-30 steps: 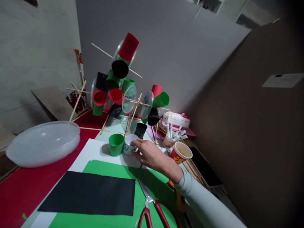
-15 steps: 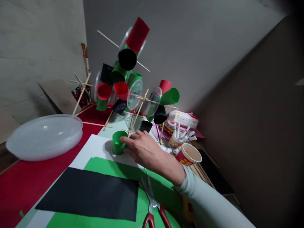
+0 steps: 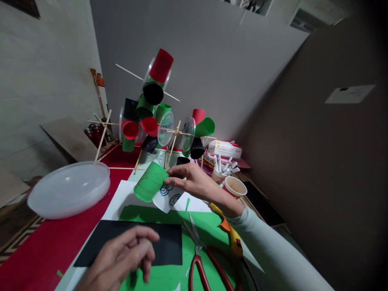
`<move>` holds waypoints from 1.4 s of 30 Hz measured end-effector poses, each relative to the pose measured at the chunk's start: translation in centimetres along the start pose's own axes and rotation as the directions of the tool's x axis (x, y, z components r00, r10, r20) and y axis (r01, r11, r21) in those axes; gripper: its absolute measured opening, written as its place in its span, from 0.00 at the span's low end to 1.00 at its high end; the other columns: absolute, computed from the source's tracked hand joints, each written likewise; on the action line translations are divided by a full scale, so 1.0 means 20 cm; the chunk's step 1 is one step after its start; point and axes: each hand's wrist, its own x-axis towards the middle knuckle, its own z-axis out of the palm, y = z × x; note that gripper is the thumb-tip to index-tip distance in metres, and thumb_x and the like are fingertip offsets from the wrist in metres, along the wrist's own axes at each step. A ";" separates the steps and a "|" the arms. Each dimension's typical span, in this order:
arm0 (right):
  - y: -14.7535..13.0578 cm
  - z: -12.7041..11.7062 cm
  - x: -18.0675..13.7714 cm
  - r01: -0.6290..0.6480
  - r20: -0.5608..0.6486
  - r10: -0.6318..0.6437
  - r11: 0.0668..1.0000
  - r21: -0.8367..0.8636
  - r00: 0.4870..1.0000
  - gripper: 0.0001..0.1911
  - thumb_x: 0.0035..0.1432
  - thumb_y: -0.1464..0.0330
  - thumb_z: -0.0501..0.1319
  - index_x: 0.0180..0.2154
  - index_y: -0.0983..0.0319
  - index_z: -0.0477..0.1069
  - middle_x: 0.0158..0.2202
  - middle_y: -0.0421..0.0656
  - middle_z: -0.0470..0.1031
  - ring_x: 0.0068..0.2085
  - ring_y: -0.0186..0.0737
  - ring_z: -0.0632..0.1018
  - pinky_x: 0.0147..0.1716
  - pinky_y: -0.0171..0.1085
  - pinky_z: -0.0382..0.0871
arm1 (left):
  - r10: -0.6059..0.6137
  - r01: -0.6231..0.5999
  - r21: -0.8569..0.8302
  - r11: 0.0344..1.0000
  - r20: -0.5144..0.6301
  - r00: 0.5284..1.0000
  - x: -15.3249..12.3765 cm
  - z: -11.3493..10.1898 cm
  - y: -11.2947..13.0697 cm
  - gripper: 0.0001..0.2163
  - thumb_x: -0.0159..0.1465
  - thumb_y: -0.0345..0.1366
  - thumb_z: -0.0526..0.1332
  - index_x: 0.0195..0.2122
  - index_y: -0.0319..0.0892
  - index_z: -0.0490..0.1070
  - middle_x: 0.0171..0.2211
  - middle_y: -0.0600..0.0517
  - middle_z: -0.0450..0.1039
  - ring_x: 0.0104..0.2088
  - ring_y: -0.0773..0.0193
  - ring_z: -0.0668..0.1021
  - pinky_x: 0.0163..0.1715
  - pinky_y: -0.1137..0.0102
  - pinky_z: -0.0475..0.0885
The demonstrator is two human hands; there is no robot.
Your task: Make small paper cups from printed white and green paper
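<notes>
My right hand [image 3: 194, 182] pinches the rims of a green cup [image 3: 150, 182] and a white cup with black swirls [image 3: 166, 196], holding both tilted above the table. My left hand [image 3: 124, 254] hovers low in front with fingers loosely curled and nothing in it, over a black paper sheet [image 3: 163, 246] that lies on green paper [image 3: 206, 226]. Red-handled scissors [image 3: 203, 262] lie on the green paper just right of my left hand.
A stick frame hung with red, green and black cups [image 3: 157, 109] stands at the back. A clear plastic lid [image 3: 69, 188] rests on the red cloth at left. A paper cup [image 3: 233, 186], a cup of markers [image 3: 220, 171] and a yellow glue gun [image 3: 232, 236] sit at right.
My right hand closed on the green and white cups and lifted them off the table, tilting them. My left hand came into view at the bottom.
</notes>
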 end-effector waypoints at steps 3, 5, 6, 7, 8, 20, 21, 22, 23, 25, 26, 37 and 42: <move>-0.09 -0.01 -0.05 -0.006 -0.027 0.010 0.994 0.112 1.000 0.16 0.73 0.64 0.57 0.37 0.66 0.78 0.29 0.39 0.74 0.29 0.33 0.70 0.29 0.32 0.61 | 0.061 -0.128 -0.313 0.941 -0.215 0.975 0.00 0.05 0.12 0.12 0.61 0.48 0.70 0.41 0.47 0.81 0.40 0.48 0.84 0.44 0.51 0.82 0.44 0.61 0.80; -0.16 0.01 -0.07 -0.012 -0.034 0.018 0.985 0.174 0.999 0.14 0.72 0.65 0.59 0.35 0.66 0.78 0.28 0.37 0.72 0.28 0.32 0.68 0.28 0.32 0.59 | 0.095 -0.157 -0.524 0.837 -0.143 0.985 0.00 0.09 0.19 0.13 0.68 0.47 0.62 0.49 0.51 0.79 0.50 0.48 0.83 0.57 0.46 0.78 0.52 0.54 0.78; -0.20 0.02 -0.08 -0.014 -0.036 0.022 0.980 0.198 0.999 0.13 0.71 0.67 0.60 0.34 0.66 0.77 0.27 0.36 0.70 0.28 0.31 0.67 0.27 0.31 0.58 | 0.135 -0.177 -0.588 0.789 -0.115 0.984 -0.01 0.10 0.22 0.14 0.69 0.46 0.60 0.53 0.53 0.78 0.54 0.49 0.82 0.59 0.46 0.77 0.53 0.52 0.78; -0.24 0.04 -0.09 -0.016 -0.039 0.025 0.976 0.218 0.999 0.13 0.70 0.68 0.61 0.32 0.65 0.76 0.25 0.35 0.68 0.27 0.30 0.65 0.27 0.31 0.57 | 0.142 -0.171 -0.632 0.756 -0.097 0.985 -0.01 0.10 0.24 0.16 0.69 0.46 0.59 0.56 0.53 0.76 0.56 0.49 0.81 0.60 0.45 0.77 0.54 0.51 0.78; -0.27 0.06 -0.09 -0.018 -0.041 0.028 0.973 0.231 0.999 0.12 0.68 0.70 0.62 0.30 0.65 0.75 0.24 0.34 0.66 0.27 0.30 0.64 0.26 0.31 0.56 | 0.143 -0.169 -0.653 0.739 -0.093 0.985 -0.01 0.11 0.26 0.18 0.69 0.46 0.58 0.58 0.52 0.75 0.57 0.48 0.80 0.60 0.44 0.77 0.55 0.50 0.78; -0.31 0.18 -0.11 -0.082 -0.071 0.119 0.917 0.391 0.990 0.05 0.63 0.69 0.66 0.41 0.63 0.74 0.28 0.36 0.69 0.30 0.33 0.68 0.29 0.32 0.59 | 0.024 -0.174 -0.561 0.809 -0.265 0.964 0.05 0.06 0.26 0.21 0.65 0.39 0.64 0.58 0.43 0.77 0.52 0.44 0.84 0.61 0.40 0.77 0.54 0.47 0.80; -0.30 0.19 -0.12 -0.085 -0.079 0.130 0.902 0.423 0.988 0.11 0.62 0.68 0.67 0.46 0.63 0.73 0.30 0.37 0.72 0.32 0.35 0.71 0.30 0.32 0.62 | 0.018 -0.172 -0.550 0.817 -0.274 0.962 0.05 0.06 0.26 0.21 0.64 0.40 0.65 0.58 0.43 0.78 0.52 0.44 0.84 0.61 0.39 0.76 0.53 0.47 0.81; -0.28 0.20 -0.13 -0.085 -0.089 0.140 0.886 0.456 0.986 0.16 0.62 0.68 0.68 0.50 0.63 0.72 0.32 0.38 0.74 0.33 0.36 0.73 0.32 0.33 0.64 | 0.014 -0.172 -0.539 0.825 -0.285 0.958 0.05 0.05 0.26 0.21 0.64 0.41 0.66 0.58 0.43 0.78 0.52 0.44 0.84 0.61 0.39 0.76 0.53 0.48 0.81; -0.27 0.21 -0.15 -0.082 -0.100 0.149 0.870 0.487 0.984 0.20 0.61 0.67 0.68 0.53 0.62 0.70 0.33 0.39 0.74 0.35 0.37 0.74 0.34 0.34 0.66 | 0.010 -0.173 -0.527 0.832 -0.297 0.955 0.05 0.05 0.26 0.21 0.64 0.41 0.66 0.57 0.44 0.78 0.53 0.44 0.83 0.62 0.39 0.76 0.53 0.48 0.81; -0.25 0.22 -0.18 -0.072 -0.138 0.172 0.840 0.539 0.975 0.24 0.60 0.67 0.69 0.55 0.61 0.69 0.35 0.40 0.74 0.37 0.39 0.76 0.37 0.35 0.69 | 0.007 -0.172 -0.506 0.845 -0.311 0.950 0.06 0.03 0.24 0.19 0.64 0.40 0.67 0.56 0.45 0.79 0.55 0.45 0.82 0.62 0.41 0.75 0.52 0.51 0.82; -0.24 0.23 -0.19 -0.065 -0.163 0.186 0.826 0.559 0.969 0.25 0.59 0.67 0.70 0.56 0.61 0.68 0.36 0.40 0.74 0.39 0.39 0.76 0.39 0.36 0.70 | 0.005 -0.167 -0.497 0.851 -0.310 0.951 0.07 0.02 0.23 0.18 0.64 0.41 0.67 0.55 0.46 0.80 0.55 0.46 0.82 0.62 0.42 0.75 0.52 0.52 0.82; -0.09 0.21 -0.43 0.013 -0.341 0.345 0.686 0.727 0.875 0.24 0.52 0.60 0.75 0.47 0.61 0.73 0.36 0.40 0.76 0.42 0.41 0.78 0.45 0.40 0.71 | 0.008 -0.094 -0.315 0.945 -0.263 0.965 0.13 -0.05 0.14 0.16 0.62 0.36 0.69 0.52 0.46 0.80 0.50 0.48 0.83 0.59 0.47 0.79 0.45 0.67 0.85; -0.07 0.21 -0.49 0.027 -0.348 0.396 0.627 0.779 0.850 0.24 0.48 0.56 0.77 0.42 0.61 0.75 0.41 0.42 0.77 0.45 0.43 0.78 0.46 0.40 0.73 | 0.031 -0.075 -0.215 0.974 -0.201 0.979 0.11 -0.02 0.15 0.25 0.60 0.32 0.70 0.59 0.52 0.75 0.52 0.51 0.83 0.58 0.50 0.81 0.50 0.67 0.82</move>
